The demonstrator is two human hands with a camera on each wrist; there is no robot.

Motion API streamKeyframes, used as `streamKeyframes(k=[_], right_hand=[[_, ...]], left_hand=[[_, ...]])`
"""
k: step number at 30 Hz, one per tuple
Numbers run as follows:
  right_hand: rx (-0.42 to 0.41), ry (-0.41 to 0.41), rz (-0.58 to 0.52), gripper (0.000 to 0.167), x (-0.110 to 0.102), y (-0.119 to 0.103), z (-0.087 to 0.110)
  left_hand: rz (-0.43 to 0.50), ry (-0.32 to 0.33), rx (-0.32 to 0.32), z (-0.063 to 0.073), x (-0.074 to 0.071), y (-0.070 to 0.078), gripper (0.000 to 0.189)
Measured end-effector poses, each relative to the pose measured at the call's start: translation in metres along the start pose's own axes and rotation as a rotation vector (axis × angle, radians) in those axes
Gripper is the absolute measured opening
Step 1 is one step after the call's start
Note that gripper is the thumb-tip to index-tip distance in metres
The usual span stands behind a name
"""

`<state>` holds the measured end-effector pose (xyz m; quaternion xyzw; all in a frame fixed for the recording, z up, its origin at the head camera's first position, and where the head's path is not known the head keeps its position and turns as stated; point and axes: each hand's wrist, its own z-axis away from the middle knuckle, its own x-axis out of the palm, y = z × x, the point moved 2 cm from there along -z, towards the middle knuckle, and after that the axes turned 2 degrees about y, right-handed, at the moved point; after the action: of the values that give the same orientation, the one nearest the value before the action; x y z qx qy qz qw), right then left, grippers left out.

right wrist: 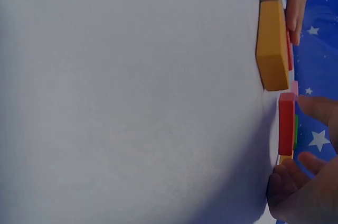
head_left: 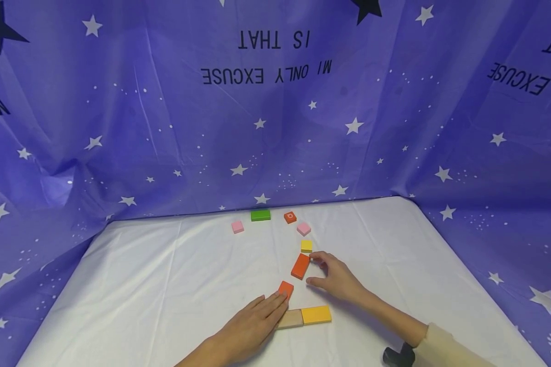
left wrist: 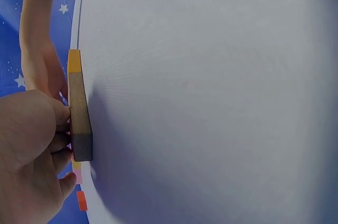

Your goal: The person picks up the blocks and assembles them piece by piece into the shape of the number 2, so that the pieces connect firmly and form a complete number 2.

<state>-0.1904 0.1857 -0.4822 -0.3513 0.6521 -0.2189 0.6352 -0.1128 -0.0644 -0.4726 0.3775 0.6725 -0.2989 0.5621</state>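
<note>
- We see the left hand [head_left: 252, 326] at the near side, grip released, straight fingers resting on the near red block [head_left: 286, 288].
- We spot a wooden block [head_left: 291, 319] and a long yellow block [head_left: 316, 315] end to end, nearer still.
- We find the right hand [head_left: 339, 279] just right of the far red block [head_left: 300, 266], grip released; we cannot tell whether a fingertip touches.
- Farther across the white surface [head_left: 133, 306], we count 2 pink blocks [head_left: 237, 227] and a green block [head_left: 260, 216].

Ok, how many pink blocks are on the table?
2: the left pink block near the green block, and the right pink block just beyond the small yellow block. The left hand could hide another.
</note>
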Motion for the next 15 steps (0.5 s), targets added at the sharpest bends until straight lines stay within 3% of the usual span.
streamKeyframes(k=[5,15], right_hand=[[0.026,0.001,0.002,0.065,0.005,0.000,-0.008],[-0.025,-0.003,0.080,0.063,0.010,-0.003,-0.017]], left_hand=[[-0.002,0.000,0.001,0.000,-0.001,0.000,0.048],[-0.028,0.013,0.015,0.001,0.000,0.001,0.048]])
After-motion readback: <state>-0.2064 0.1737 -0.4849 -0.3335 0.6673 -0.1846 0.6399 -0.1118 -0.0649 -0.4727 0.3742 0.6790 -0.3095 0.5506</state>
